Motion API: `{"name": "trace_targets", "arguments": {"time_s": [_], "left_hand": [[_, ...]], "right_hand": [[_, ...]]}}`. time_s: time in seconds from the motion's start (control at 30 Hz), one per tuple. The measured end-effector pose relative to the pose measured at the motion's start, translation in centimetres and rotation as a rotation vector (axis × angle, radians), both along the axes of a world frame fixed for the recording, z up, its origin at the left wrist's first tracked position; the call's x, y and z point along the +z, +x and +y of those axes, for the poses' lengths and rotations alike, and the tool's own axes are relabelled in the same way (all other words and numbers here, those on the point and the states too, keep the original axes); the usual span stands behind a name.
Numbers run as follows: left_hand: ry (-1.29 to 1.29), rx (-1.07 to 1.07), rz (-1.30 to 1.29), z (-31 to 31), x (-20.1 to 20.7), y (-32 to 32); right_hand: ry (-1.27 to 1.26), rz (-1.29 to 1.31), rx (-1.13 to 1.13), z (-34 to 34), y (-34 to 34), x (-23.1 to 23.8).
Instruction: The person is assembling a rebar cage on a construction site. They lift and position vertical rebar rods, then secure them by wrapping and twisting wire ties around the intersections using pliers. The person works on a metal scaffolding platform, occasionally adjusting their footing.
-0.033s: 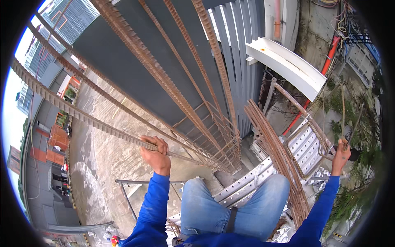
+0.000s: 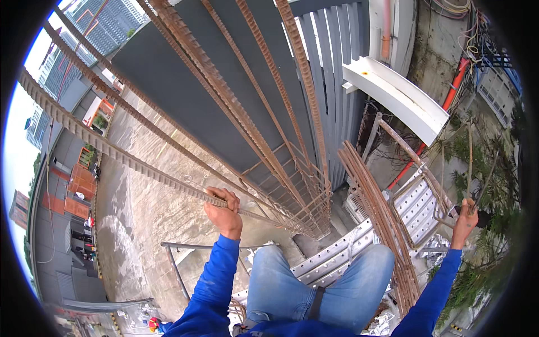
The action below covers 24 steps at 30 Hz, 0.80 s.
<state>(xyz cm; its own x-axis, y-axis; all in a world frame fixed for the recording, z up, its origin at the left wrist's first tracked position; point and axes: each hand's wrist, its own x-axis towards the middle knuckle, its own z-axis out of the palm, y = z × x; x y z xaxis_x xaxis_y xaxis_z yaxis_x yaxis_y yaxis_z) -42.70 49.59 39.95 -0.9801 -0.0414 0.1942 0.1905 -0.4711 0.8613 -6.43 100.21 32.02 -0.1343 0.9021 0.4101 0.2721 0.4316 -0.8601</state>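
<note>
Two hands spread wide, likely for balance high above street. Left hand (image 2: 223,212) at 9 o'clock of knees, grip closed fully round ribbed rusty rebar (image 2: 120,154) slanting up toward 10 o'clock. Right hand (image 2: 464,223) at 3 o'clock, fingers wrapped on thin bent rod (image 2: 443,216) beside rebar bundle (image 2: 376,208). Perforated steel plank (image 2: 342,255) lay under jeans-clad legs (image 2: 314,281), serving as seat.

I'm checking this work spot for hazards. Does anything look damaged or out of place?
The rebar cage is rusted all over. A loose bundle of bent rebar lies across the perforated metal plank. Tangled cables hang on the wall at upper right.
</note>
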Motion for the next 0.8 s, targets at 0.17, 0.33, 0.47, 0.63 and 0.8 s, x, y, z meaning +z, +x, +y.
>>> {"name": "trace_targets", "arguments": {"time_s": [0.17, 0.33, 0.47, 0.63, 0.8], "left_hand": [[-0.06, 0.136, -0.16, -2.6, 1.2, 0.2], [-0.141, 0.213, -0.086, -1.6, 12.9, 0.4], [-0.055, 0.063, -0.106, -1.7, 21.7, 0.3], [-0.067, 0.031, -0.293, -3.6, 20.6, -0.2], [-0.077, 0.116, -0.363, -3.6, 19.6, -0.6]], "right_hand": [[-0.117, 0.004, 0.039, -5.2, 1.2, 9.3], [-0.44, -0.036, 0.04, -11.6, 5.2, 18.7], [-0.502, -0.079, 0.068, -17.4, 8.0, 22.3], [-0.4, -0.379, 0.261, -23.2, 6.0, 29.4], [-0.445, -0.627, 0.498, -23.6, 3.9, 36.9]]}}
